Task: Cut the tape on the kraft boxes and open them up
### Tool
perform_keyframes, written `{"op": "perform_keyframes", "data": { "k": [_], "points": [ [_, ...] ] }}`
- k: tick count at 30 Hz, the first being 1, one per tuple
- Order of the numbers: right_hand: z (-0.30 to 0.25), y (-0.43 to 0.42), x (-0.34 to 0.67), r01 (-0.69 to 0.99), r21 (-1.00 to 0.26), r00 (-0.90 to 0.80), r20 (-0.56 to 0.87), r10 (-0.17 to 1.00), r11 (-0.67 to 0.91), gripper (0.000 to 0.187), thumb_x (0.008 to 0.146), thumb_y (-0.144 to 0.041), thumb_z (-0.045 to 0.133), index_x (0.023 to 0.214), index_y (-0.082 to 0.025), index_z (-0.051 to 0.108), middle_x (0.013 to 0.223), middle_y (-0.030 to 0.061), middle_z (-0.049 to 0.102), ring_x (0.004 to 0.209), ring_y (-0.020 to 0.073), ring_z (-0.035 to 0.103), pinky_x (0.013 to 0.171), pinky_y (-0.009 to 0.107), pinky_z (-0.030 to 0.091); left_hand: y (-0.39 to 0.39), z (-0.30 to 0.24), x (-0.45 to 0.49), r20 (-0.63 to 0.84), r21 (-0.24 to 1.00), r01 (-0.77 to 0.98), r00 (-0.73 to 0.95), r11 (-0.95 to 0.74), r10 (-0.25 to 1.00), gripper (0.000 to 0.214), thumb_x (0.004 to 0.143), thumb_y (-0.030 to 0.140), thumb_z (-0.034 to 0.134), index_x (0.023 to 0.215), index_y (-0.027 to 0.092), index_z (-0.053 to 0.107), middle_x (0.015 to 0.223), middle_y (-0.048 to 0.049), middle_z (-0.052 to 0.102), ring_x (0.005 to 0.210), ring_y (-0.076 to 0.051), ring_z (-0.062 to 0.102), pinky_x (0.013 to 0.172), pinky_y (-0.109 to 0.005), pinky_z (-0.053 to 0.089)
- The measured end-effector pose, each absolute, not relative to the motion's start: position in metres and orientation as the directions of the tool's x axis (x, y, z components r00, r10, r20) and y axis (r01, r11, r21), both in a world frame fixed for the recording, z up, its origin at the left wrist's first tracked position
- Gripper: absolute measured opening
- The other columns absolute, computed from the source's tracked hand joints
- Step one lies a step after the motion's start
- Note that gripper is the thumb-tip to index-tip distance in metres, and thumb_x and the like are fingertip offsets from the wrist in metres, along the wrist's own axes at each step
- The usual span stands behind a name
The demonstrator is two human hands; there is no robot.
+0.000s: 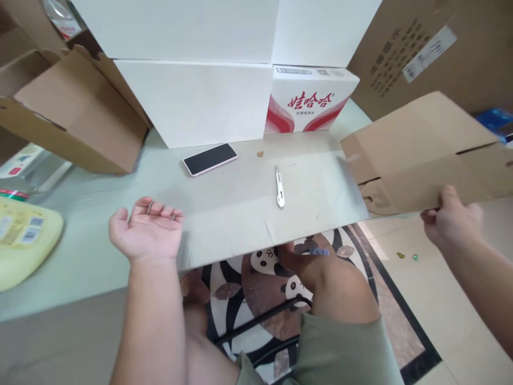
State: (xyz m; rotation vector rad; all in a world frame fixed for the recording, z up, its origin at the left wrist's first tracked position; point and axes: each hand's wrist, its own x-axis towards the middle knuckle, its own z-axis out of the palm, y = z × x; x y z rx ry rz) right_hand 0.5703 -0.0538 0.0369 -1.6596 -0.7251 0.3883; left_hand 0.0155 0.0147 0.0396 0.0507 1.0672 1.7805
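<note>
My right hand [457, 216] grips the lower edge of a flattened brown cardboard box [417, 144], thumb on its face. The cardboard is tilted over the table's right end. Palm up, with fingers loosely curled and apart, my left hand [148, 227] is above the table's left part and holds nothing. A white utility knife [279, 187] lies on the tabletop between my hands. Behind my left hand is a phone [210, 159] with a dark screen, lying flat.
White boxes [196, 101] stand along the back, one with red print [310, 104]. An open brown carton [84, 101] and a yellow bottle [28, 240] are at left. A large brown carton [436, 48] stands back right. Small scraps [415, 257] lie on the floor.
</note>
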Motion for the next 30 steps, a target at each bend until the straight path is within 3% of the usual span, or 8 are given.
{"op": "perform_keyframes", "data": {
  "k": [4,10,14,18,20,24,28,30],
  "points": [
    [0.073,0.032,0.609,0.405,-0.907,0.805,0.293,0.517,-0.116,0.037,0.073,-0.055,0.082,0.084,-0.032,0.057,0.088,0.0051,0.069,0.069,0.0219,0.063,0.055,0.044,0.046,0.022,0.038,0.024,-0.392,0.712,-0.686,-0.565,-0.149,0.726,0.03,0.08,0.046,0.04,0.068,0.019,0.048,0.061,0.0041,0.037,0.049,-0.01,0.032,0.05,-0.024,0.032],
    [0.057,0.108,0.606,0.518,-0.82,0.628,0.17,0.759,-0.245,0.027,0.088,-0.056,0.067,0.095,-0.03,0.063,0.101,0.0071,0.073,0.095,0.028,0.075,0.081,0.051,0.062,0.023,0.037,0.021,-0.334,0.75,-0.641,-0.577,-0.16,0.745,0.024,0.069,0.045,0.044,0.067,0.021,0.046,0.061,0.0053,0.033,0.049,-0.01,0.026,0.052,-0.026,0.03],
    [-0.014,0.074,0.552,0.698,-0.644,0.44,0.039,0.897,-0.314,0.034,0.085,-0.048,0.068,0.106,-0.022,0.069,0.122,0.0182,0.075,0.122,0.0384,0.069,0.109,0.065,0.053,0.021,0.04,0.015,-0.342,0.738,-0.652,-0.585,-0.174,0.735,0.024,0.07,0.045,0.044,0.066,0.021,0.045,0.058,0.0051,0.033,0.048,-0.01,0.024,0.051,-0.025,0.027],
    [-0.044,0.044,0.518,0.85,-0.452,0.295,-0.019,0.955,-0.271,0.05,0.083,-0.037,0.065,0.126,-0.012,0.068,0.155,0.025,0.056,0.152,0.043,0.045,0.131,0.06,0.031,0.015,0.043,0.013,-0.388,0.695,-0.7,-0.558,-0.164,0.734,0.029,0.079,0.045,0.039,0.065,0.02,0.046,0.056,0.0053,0.033,0.046,-0.009,0.026,0.05,-0.024,0.028],
    [-0.036,0.042,0.512,0.893,-0.371,0.261,-0.039,0.964,-0.257,0.052,0.084,-0.035,0.061,0.129,-0.009,0.068,0.155,0.0268,0.056,0.151,0.044,0.048,0.129,0.059,0.034,0.011,0.044,0.01,-0.399,0.664,-0.726,-0.545,-0.177,0.737,0.033,0.084,0.045,0.037,0.066,0.02,0.047,0.057,0.0049,0.034,0.046,-0.009,0.028,0.05,-0.024,0.029],
    [-0.001,0.055,0.488,0.951,-0.26,0.168,-0.03,0.985,-0.17,0.05,0.084,-0.034,0.057,0.126,-0.011,0.071,0.145,0.0261,0.064,0.125,0.0428,0.068,0.117,0.061,0.048,0.001,0.041,-0.003,-0.414,0.588,-0.785,-0.497,-0.193,0.763,0.036,0.09,0.047,0.036,0.068,0.022,0.05,0.058,0.0031,0.037,0.046,-0.011,0.033,0.05,-0.026,0.035],
    [0.018,0.079,0.422,0.972,-0.231,-0.048,0.026,0.998,0.053,0.049,0.087,-0.039,0.055,0.127,-0.017,0.073,0.14,0.02,0.07,0.083,0.0307,0.074,0.103,0.06,0.057,-0.006,0.031,-0.021,-0.329,0.584,-0.785,-0.461,-0.206,0.824,0.033,0.086,0.05,0.047,0.069,0.023,0.053,0.059,0.0033,0.038,0.048,-0.012,0.036,0.055,-0.027,0.041],
    [0.019,0.094,0.372,0.95,-0.243,-0.188,0.049,0.981,0.194,0.048,0.088,-0.04,0.055,0.127,-0.02,0.073,0.138,0.017,0.071,0.085,0.0298,0.075,0.103,0.058,0.058,-0.009,0.026,-0.029,-0.285,0.588,-0.775,-0.466,-0.231,0.838,0.032,0.083,0.052,0.053,0.069,0.023,0.054,0.059,0.0036,0.038,0.048,-0.012,0.037,0.056,-0.028,0.042]
  ]
}}
